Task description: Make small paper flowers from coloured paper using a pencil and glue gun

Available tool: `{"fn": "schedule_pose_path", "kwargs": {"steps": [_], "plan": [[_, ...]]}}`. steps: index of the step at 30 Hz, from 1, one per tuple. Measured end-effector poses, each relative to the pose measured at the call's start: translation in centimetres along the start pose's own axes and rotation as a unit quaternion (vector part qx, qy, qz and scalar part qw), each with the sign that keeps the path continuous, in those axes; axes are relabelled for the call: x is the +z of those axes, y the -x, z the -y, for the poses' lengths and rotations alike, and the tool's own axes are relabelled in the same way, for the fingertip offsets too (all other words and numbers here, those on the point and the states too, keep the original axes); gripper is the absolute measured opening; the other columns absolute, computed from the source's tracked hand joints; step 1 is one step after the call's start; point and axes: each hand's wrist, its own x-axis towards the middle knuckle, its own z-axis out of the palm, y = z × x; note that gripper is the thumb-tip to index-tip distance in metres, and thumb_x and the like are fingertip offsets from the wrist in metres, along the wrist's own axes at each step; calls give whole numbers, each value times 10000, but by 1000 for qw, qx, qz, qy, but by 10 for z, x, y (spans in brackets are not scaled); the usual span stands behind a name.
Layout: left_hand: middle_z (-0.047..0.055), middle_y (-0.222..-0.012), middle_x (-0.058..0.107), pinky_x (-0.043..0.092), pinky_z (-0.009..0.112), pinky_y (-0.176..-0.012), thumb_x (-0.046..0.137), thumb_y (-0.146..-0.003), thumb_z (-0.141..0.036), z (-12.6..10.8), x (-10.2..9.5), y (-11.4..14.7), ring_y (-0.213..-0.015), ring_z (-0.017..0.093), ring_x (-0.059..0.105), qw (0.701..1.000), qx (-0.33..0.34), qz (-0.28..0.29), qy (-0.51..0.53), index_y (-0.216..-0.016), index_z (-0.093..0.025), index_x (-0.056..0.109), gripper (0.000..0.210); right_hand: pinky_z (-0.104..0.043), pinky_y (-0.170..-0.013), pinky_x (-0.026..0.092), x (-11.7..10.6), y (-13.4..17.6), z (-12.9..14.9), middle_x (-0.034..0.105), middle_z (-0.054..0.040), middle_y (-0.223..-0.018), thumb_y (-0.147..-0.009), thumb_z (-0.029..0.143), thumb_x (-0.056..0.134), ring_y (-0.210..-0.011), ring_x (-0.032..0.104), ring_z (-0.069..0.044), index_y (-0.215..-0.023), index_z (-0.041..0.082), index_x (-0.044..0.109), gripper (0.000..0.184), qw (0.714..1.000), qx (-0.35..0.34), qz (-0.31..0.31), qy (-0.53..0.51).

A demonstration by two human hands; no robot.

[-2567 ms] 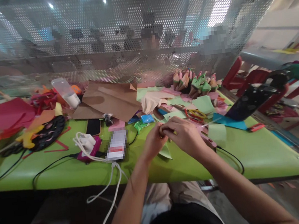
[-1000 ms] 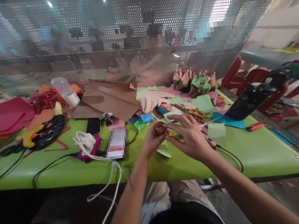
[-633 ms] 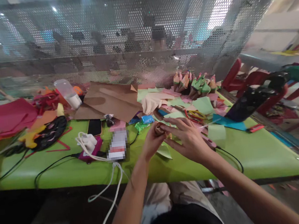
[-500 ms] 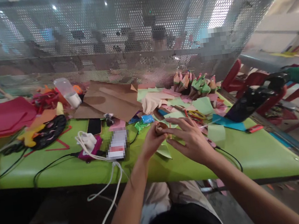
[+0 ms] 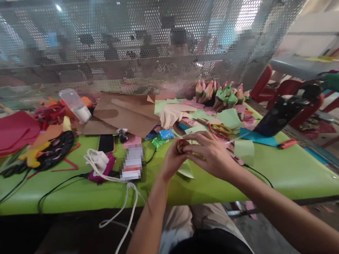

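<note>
Above the green tabletop, my left hand [image 5: 171, 158] is closed around a small rolled piece of brown paper [image 5: 181, 145], its end showing between thumb and fingers. My right hand [image 5: 212, 152] comes in from the right, fingers bent, fingertips against the same brown roll; the hands partly hide it. Just below them a pale green paper sheet [image 5: 186, 169] lies on the table. Behind the hands are a blue and green wrapper [image 5: 166, 134], a crumpled cream paper [image 5: 170, 116] and scissors with yellow handles [image 5: 221, 128].
Brown paper sheets [image 5: 125, 111] and small paper bouquets [image 5: 225, 96] lie along the back. To the left are a phone [image 5: 133, 163], a purple power strip [image 5: 102, 169] with white cables and pink sheets [image 5: 12, 130]. A dark bottle [image 5: 281, 114] lies right. A perforated metal screen [image 5: 135, 45] stands behind.
My right hand's fingers, more spread and raised before, have bent in and drawn closer to the brown roll. My left hand keeps its hold in nearly the same place.
</note>
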Motion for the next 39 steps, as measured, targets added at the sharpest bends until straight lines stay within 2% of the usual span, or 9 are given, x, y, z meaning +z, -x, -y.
{"fn": "schedule_pose_path", "kwargs": {"steps": [5,10,13,16,21,24,27,32,39], "plan": [[-41,-792,557,448,228,-697,825,-712,-266,-2,0,0,-748,115,532,1000,-12,25,14,-822,-209,485,362,-474,-949,525,-2,-3,-13,751,-108,-1260,-957,172,664,-1122,651,-305,-978,240,789,144,999,-13,-40,-18],[-30,-820,568,477,240,-726,888,-702,-332,-5,0,1,-767,121,540,999,-21,14,28,-847,-198,529,409,-465,-946,517,2,-2,-13,778,-73,-1200,-970,193,652,-1073,678,-287,-909,263,771,151,999,-3,-49,-14],[-44,-793,546,488,238,-728,937,-664,-433,-2,2,1,-752,114,540,998,-35,-1,57,-838,-204,514,512,-469,-968,519,3,-3,-11,762,-83,-1251,-966,209,664,-1119,672,-296,-1016,270,776,137,998,-2,-58,0],[-60,-762,530,498,236,-728,958,-633,-471,1,2,1,-726,106,544,996,-44,0,80,-845,-211,502,566,-482,-981,519,2,-4,-8,718,-103,-1352,-958,242,689,-1191,641,-317,-1169,277,766,227,998,-15,-57,30],[-50,-791,563,487,248,-731,896,-685,-321,3,-2,1,-749,127,561,999,-33,5,42,-878,-210,527,431,-509,-989,513,5,-2,-5,673,-118,-1434,-977,268,660,-1222,605,-338,-1182,256,767,232,998,-16,-15,59],[-33,-823,582,469,254,-721,824,-658,-201,3,-3,1,-763,140,549,999,-31,-12,8,-904,-203,557,363,-519,-1004,508,8,1,-4,660,-111,-1457,-996,267,625,-1245,584,-340,-1193,255,764,241,999,-5,2,51],[-24,-848,595,484,258,-738,786,-620,-176,2,-1,1,-786,146,563,999,-41,-9,25,-910,-206,561,368,-526,-1021,508,9,2,-2,645,-123,-1475,-1004,267,608,-1262,570,-341,-1209,242,760,257,999,1,8,39],[-18,-865,603,491,248,-723,819,-626,-229,-4,1,3,-796,145,577,998,-51,-25,27,-908,-211,566,379,-551,-1025,519,5,1,-1,622,-134,-1501,-1006,283,604,-1282,561,-354,-1255,239,747,290,1000,5,22,18],[-41,-784,566,475,260,-739,888,-714,-436,-13,2,4,-773,137,540,998,-31,-49,-17,-859,-202,558,430,-557,-1057,521,-3,2,-4,591,-141,-1536,-990,270,624,-1298,576,-346,-1397,264,679,411,1000,-5,8,-21]]}}
